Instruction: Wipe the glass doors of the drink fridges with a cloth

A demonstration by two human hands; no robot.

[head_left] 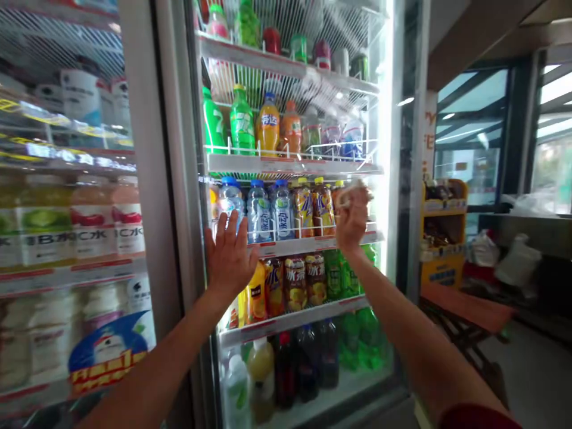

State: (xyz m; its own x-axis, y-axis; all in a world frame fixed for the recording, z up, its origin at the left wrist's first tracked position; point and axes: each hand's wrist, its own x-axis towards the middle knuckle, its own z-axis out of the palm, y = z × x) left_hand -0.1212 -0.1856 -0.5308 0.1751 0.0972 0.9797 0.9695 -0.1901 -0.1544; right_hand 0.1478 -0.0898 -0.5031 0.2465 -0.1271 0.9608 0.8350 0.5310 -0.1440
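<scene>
Ahead of me stands a lit drinks fridge with a glass door [322, 95], which shows streaky reflections near its top. My left hand [230, 253] is raised with its fingers spread, palm toward the glass, in front of the middle shelves. Further right, my right hand [352, 223] is closed around a crumpled pale cloth [357, 195], held up at the glass and a little blurred. Behind the hands are blue-capped bottles [258, 211] and yellow-capped bottles [322, 205]. Whether the left palm touches the glass, I cannot tell.
A second fridge with bottled drinks [87, 220] adjoins on the left, past a grey door frame [165, 149]. To the right are a yellow display rack [442, 238], a brown folding stool or small table [469, 307] and white plastic bags [518, 259].
</scene>
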